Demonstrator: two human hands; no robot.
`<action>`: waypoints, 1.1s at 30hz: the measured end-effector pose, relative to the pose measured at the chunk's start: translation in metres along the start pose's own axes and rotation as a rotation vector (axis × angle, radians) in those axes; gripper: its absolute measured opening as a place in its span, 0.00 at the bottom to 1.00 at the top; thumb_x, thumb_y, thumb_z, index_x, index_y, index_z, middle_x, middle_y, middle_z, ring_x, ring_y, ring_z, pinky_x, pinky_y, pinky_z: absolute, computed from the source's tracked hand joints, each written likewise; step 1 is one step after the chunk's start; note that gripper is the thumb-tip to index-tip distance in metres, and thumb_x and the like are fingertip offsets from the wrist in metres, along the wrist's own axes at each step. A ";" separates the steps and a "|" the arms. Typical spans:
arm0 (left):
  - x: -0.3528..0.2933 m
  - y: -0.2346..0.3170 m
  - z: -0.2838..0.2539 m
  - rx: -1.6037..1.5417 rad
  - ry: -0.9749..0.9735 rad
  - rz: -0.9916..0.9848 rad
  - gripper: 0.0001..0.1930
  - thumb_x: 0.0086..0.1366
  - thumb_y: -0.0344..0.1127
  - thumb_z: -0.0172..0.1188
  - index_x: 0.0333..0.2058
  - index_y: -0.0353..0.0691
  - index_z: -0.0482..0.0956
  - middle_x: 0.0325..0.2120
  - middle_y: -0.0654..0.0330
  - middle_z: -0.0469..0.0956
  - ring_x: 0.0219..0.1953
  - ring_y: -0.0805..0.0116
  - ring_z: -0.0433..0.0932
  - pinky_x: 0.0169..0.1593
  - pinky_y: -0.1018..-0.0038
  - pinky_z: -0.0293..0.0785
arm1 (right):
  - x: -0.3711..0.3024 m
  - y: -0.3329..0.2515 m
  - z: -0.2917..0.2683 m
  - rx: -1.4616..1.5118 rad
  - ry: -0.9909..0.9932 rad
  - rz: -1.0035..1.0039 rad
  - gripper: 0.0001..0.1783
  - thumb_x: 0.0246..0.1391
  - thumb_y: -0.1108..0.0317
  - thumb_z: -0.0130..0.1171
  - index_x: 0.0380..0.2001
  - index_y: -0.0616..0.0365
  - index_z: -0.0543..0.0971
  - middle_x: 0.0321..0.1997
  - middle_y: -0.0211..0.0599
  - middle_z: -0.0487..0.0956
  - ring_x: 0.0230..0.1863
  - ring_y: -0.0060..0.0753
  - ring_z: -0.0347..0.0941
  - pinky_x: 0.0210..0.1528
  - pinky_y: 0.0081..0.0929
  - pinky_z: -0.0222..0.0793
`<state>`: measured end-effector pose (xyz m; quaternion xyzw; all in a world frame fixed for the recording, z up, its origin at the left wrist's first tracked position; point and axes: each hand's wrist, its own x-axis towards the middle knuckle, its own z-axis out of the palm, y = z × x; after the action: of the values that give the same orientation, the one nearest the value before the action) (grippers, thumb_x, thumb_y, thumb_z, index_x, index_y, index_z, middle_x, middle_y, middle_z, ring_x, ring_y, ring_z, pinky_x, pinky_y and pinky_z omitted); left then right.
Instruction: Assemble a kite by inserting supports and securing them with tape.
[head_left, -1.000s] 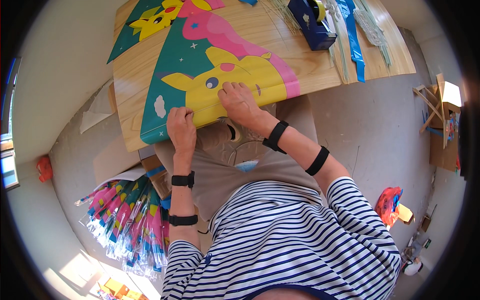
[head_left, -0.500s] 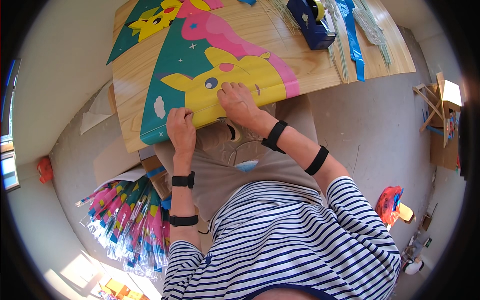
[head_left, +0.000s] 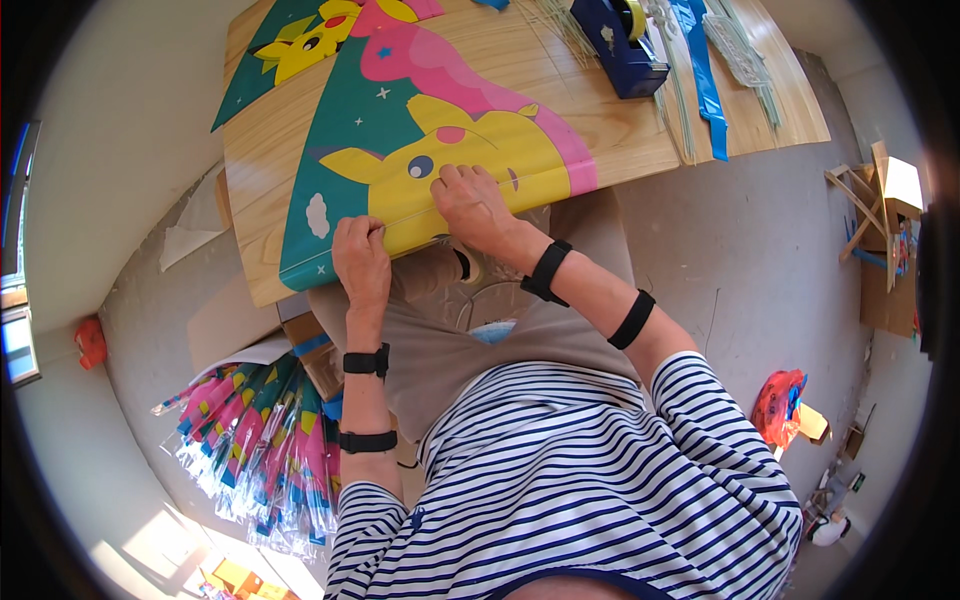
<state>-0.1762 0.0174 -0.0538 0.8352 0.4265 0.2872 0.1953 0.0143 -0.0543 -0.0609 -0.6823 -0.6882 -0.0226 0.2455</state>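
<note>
Nearest my remote viewpoint, the left hand (head_left: 361, 262) has its fingers bunched, pinching the printed sheet (head_left: 430, 155) at its near side, along the front edge of the table (head_left: 632, 142). The right hand (head_left: 474, 207) is curled on the same sheet; whether its thumb pinches, I cannot tell. Even pressure and a straight line between both hands would, I judge, limit wrinkling. Farther off lie a tape dispenser (head_left: 620, 58) and a second sheet (head_left: 302, 50).
</note>
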 end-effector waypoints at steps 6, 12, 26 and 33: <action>0.000 -0.001 -0.003 -0.011 -0.008 -0.004 0.01 0.57 0.24 0.59 0.28 0.35 0.76 0.28 0.53 0.73 0.35 0.52 0.73 0.39 0.60 0.68 | 0.000 -0.001 -0.003 0.035 0.005 0.009 0.06 0.36 0.77 0.59 0.24 0.58 0.75 0.31 0.43 0.73 0.34 0.47 0.73 0.35 0.42 0.66; 0.000 0.005 -0.006 -0.029 0.003 -0.011 0.01 0.57 0.24 0.60 0.30 0.35 0.77 0.30 0.53 0.73 0.36 0.51 0.73 0.40 0.61 0.69 | -0.005 0.009 -0.024 0.095 0.084 0.043 0.08 0.38 0.78 0.58 0.26 0.57 0.74 0.30 0.41 0.73 0.35 0.46 0.73 0.35 0.41 0.66; -0.023 0.058 -0.043 -0.113 -0.059 0.021 0.04 0.57 0.20 0.59 0.30 0.33 0.74 0.29 0.53 0.72 0.34 0.54 0.73 0.39 0.65 0.69 | -0.099 0.205 -0.148 -0.062 0.426 0.872 0.04 0.48 0.71 0.59 0.25 0.59 0.80 0.33 0.48 0.81 0.39 0.51 0.78 0.41 0.43 0.74; -0.031 0.072 -0.049 -0.147 -0.094 -0.002 0.04 0.57 0.20 0.60 0.30 0.33 0.74 0.29 0.53 0.73 0.33 0.54 0.73 0.38 0.66 0.70 | -0.116 0.246 -0.177 -0.269 0.241 1.163 0.08 0.44 0.71 0.57 0.28 0.57 0.84 0.35 0.50 0.84 0.37 0.52 0.82 0.42 0.41 0.78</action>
<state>-0.1791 -0.0448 0.0151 0.8308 0.3952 0.2780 0.2762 0.2961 -0.2104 -0.0233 -0.9641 -0.1610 -0.0486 0.2054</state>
